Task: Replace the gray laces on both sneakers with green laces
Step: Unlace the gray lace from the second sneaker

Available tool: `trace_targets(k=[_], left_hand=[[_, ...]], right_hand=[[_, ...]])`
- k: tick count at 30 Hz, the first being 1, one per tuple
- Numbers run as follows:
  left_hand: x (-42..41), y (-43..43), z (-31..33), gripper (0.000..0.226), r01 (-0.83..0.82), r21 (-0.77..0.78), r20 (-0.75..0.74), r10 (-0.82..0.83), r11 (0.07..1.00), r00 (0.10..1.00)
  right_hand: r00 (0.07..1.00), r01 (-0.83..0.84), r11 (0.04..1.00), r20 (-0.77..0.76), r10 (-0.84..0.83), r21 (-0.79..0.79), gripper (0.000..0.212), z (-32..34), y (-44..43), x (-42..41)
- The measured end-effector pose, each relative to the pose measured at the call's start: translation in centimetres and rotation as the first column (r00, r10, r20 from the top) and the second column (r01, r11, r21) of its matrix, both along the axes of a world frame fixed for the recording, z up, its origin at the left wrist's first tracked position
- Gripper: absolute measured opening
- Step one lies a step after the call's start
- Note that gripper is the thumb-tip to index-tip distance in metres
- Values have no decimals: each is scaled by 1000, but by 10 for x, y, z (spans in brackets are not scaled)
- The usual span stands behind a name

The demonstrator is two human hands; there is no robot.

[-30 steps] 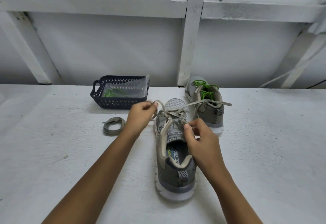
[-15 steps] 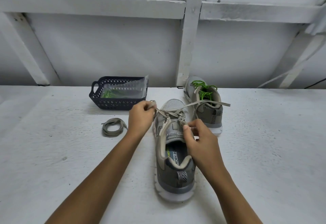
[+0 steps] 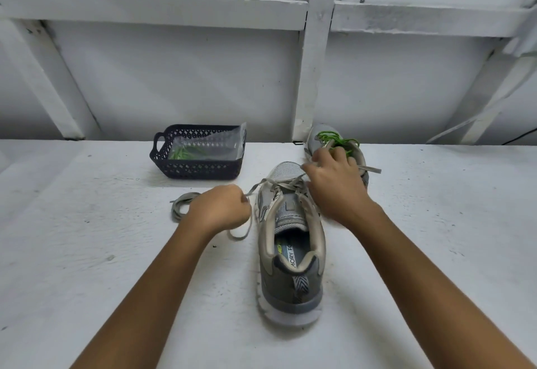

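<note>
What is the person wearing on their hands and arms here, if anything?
Nothing visible. The left hand and right hand are bare, with no gloves, rings, watch or bracelets. Both arms are uncovered to the frame edge, with no sleeves in view.

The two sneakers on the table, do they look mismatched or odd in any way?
Yes: the far sneaker has green laces, the near sneaker a loosened gray lace, gripped by the left hand and right hand. A spare gray lace lies coiled beside the left hand. Nothing looks damaged.
</note>
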State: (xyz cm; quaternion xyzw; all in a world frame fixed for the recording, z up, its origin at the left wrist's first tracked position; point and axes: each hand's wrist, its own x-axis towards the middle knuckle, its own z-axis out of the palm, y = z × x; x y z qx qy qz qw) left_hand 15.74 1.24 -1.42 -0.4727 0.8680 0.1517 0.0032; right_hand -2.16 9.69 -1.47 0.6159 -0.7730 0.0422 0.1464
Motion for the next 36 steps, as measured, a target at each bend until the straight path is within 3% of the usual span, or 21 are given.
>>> trace_targets(k=[2,4,6,11,18,22,31,36], left_hand=[[-2,9,-1,26,-35,-36,-200,27,999,980],[-7,22,-3,34,-27,36,-436,40,999,899],[-12,33,-5,45,15,95,-522,37,995,852],[-19,45,-20,58,63,233,-481,59,970,875],[-29,50,-31,54,-23,245,-514,150,969,845],[-30,50,-34,49,-54,234,-516,171,971,839],[-31,52,-33,45,-69,206,-529,170,976,831],[-32,54,-32,37,-78,208,-535,180,975,826]], right_hand=[[996,38,991,-87,-28,124,27,3,-5,-2],[991,53,985,-131,-32,166,25,6,-7,-1],[997,29,984,-81,-14,177,16,11,-6,0],[952,-74,958,305,-14,276,25,31,8,4],[832,-19,973,543,-112,230,32,37,9,2],[883,-10,991,467,-54,134,22,15,-10,-5],[962,-74,973,274,11,219,18,-2,-26,-5],[957,-113,977,285,57,182,11,-1,-28,-5]])
